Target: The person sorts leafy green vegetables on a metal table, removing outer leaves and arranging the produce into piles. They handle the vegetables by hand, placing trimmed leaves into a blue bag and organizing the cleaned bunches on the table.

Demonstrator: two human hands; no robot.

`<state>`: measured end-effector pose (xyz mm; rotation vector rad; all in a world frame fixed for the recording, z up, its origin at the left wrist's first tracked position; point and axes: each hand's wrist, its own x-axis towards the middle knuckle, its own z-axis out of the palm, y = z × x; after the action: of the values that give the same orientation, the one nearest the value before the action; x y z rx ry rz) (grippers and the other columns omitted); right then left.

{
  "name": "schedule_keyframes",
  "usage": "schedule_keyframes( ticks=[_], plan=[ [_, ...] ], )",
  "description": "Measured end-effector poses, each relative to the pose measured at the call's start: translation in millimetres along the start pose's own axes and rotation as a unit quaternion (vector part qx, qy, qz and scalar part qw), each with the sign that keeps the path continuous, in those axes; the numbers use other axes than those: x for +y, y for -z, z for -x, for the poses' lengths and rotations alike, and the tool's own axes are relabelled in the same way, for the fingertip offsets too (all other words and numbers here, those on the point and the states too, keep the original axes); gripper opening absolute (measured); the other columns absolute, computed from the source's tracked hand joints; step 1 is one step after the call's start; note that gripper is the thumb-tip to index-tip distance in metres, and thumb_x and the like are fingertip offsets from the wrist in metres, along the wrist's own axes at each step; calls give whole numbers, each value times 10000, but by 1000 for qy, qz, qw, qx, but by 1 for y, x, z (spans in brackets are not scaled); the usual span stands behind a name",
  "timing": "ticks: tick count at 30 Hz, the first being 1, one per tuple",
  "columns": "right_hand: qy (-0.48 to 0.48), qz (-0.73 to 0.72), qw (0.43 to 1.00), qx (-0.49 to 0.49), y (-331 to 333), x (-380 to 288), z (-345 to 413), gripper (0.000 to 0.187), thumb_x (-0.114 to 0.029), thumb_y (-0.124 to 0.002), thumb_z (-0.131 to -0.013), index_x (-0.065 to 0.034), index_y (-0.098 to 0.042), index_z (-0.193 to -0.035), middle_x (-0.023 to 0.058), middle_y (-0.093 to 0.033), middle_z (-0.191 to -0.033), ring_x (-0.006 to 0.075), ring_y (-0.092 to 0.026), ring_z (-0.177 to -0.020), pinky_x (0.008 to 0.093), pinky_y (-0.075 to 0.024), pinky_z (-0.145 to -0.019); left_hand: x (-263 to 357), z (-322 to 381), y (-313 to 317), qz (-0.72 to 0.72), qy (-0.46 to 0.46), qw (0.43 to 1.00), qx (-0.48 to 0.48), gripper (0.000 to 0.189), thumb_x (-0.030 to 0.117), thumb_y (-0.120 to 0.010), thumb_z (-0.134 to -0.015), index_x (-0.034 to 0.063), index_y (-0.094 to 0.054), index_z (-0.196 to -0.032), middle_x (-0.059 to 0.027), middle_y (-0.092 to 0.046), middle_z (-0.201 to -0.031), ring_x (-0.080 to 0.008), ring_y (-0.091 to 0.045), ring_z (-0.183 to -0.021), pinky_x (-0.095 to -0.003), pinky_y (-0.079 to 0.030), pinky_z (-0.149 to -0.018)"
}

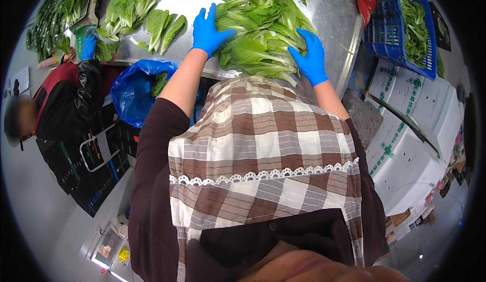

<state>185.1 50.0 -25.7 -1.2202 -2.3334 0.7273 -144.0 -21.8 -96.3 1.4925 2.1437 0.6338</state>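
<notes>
A large heap of leafy greens (262, 35) lies on the metal table (341, 12) before me. My left hand (210, 31), in a blue glove, is at the heap's left side, fingers spread, its thumb reaching over the leaves. On the right side, my right hand (310, 56), also gloved in blue, touches the outer leaves and pale stems with its fingers apart. Neither hand is closed around a leaf. A few loose leaves (161, 29) lie left of my left hand, with a bigger pile of greens (131, 7) beyond them.
A blue plastic bag (140, 92) with some leaves in it is open at the table's left front. Another person (64, 92) works at the far left beside bundled greens (49, 31). Right of the table are a blue crate (395, 35) of greens and white foam boxes (410, 138).
</notes>
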Motion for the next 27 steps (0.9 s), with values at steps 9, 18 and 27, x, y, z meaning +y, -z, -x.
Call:
schedule_keyframes(
  ticks=[9, 18, 27],
  plan=[
    [-102, -122, 983, -86, -43, -5, -89, 766, -296, -775, -788, -97, -436, -1446, 203, -504, -1357, 357, -542, -1209, 423, -453, -1019, 12, -20, 7, -26, -8, 993, -117, 1158, 334, -863, -666, 182, -158, -1571, -238, -332, -1525, -428, -429, -1331, -468, -403, -1096],
    [-31, -153, 985, -78, -69, -24, -127, 845, -322, -776, -782, -35, -385, -1474, 250, -471, -1420, 373, -501, -1291, 420, -421, -1080, -1, -11, 39, -29, 9, 998, -63, 481, 228, -727, -823, 240, -612, -1290, -129, -639, -1238, -351, -615, -1110, -414, -501, -938],
    [52, -168, 970, -168, -71, -95, -98, 744, -301, -742, -820, -106, -416, -1460, 198, -527, -1307, 356, -540, -1201, 452, -453, -1014, -21, 3, 69, -12, -41, 999, 31, 402, 146, -715, -822, 208, -677, -1217, -129, -680, -1123, -331, -643, -1025, -384, -516, -879]
  ],
)
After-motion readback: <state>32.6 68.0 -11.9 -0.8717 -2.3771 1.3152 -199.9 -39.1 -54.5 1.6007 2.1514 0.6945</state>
